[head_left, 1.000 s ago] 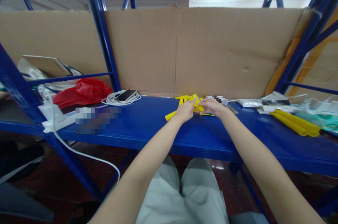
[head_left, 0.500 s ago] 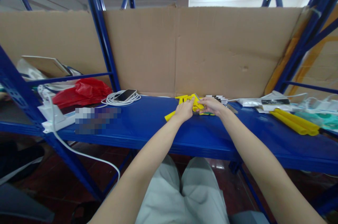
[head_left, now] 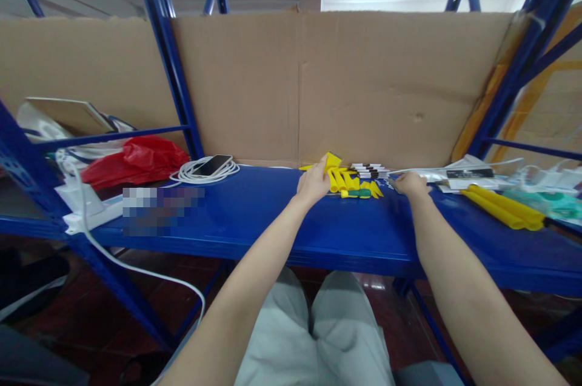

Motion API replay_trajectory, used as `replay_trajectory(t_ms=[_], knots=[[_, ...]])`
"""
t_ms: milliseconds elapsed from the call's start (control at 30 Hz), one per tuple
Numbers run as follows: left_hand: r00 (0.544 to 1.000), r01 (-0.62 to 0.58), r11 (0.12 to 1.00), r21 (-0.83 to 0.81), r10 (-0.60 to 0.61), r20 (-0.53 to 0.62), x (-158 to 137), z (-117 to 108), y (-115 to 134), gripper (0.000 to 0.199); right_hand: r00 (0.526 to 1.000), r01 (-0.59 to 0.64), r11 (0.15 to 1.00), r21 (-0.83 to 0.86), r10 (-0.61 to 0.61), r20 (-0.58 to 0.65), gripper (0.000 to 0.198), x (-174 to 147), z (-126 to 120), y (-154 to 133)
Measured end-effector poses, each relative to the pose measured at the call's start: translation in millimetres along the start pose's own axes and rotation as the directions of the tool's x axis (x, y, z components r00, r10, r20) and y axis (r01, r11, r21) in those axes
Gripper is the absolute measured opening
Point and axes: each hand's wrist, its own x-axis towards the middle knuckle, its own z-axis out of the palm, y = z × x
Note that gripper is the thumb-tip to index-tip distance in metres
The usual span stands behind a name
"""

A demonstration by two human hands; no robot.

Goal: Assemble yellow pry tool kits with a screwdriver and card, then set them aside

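My left hand point(head_left: 313, 183) is closed round a yellow piece point(head_left: 334, 160), whose upper end sticks up past the fingers. Several yellow tube-like pieces point(head_left: 344, 181) lie just to the right of that hand. In front of them rests a screwdriver point(head_left: 357, 194) with a green and yellow handle. Farther right, my right hand point(head_left: 411, 183) is down at the tabletop with its fingers curled, beside small greyish flat items point(head_left: 394, 185). Whatever those fingers pinch is hidden. A stack of white and black pieces point(head_left: 367, 170) stands between the hands, toward the back.
The blue shelf table point(head_left: 254, 210) is backed by cardboard point(head_left: 386, 89). To the left are a phone point(head_left: 213, 165) on coiled white cable, a red plastic bag point(head_left: 136, 159) and a power strip point(head_left: 97, 209). Two yellow rolls point(head_left: 502, 207) and white packets point(head_left: 470, 174) lie right.
My right hand has left the yellow piece and moved right to the greyish items. My left hand has kept the yellow piece, now turned more upright. The screwdriver and loose yellow pieces are uncovered.
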Motion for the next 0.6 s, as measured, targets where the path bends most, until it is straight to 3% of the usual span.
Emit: replay_trajectory(t_ms=[133,233,333,433,500,600], knots=[[0.997,0.057,0.959,-0.279,-0.072,-0.042,7.5,1.6,-0.5,0.051,0.986,-0.100,0.989,-0.110,0.113,0.121,0.034,-11.4,-2.4,-6.6],[0.984,0.146,0.833,-0.534,-0.179,-0.009,12.1,-0.5,-0.9,0.034,0.986,-0.081,0.991,-0.109,0.096,0.134,0.038,-12.4,-0.9,-8.1],[0.940,0.311,0.622,-0.719,-0.315,0.135,12.3,-5.1,0.9,0.015,0.989,-0.073,0.991,-0.113,0.086,0.119,0.042,-8.4,3.8,-5.0],[0.875,0.456,0.414,-0.788,-0.372,0.310,9.6,-8.5,3.5,0.020,0.988,-0.073,0.989,-0.128,0.089,0.126,0.041,-4.5,9.0,-1.8],[0.837,0.520,0.317,-0.793,-0.373,0.400,8.1,-8.5,4.0,0.021,0.986,-0.064,0.988,-0.140,0.084,0.142,0.035,-2.7,11.5,-0.3],[0.765,0.628,0.240,-0.740,-0.362,0.532,7.6,-5.2,2.2,0.019,0.990,-0.043,0.987,-0.154,0.062,0.123,0.031,-0.8,14.0,1.9]])
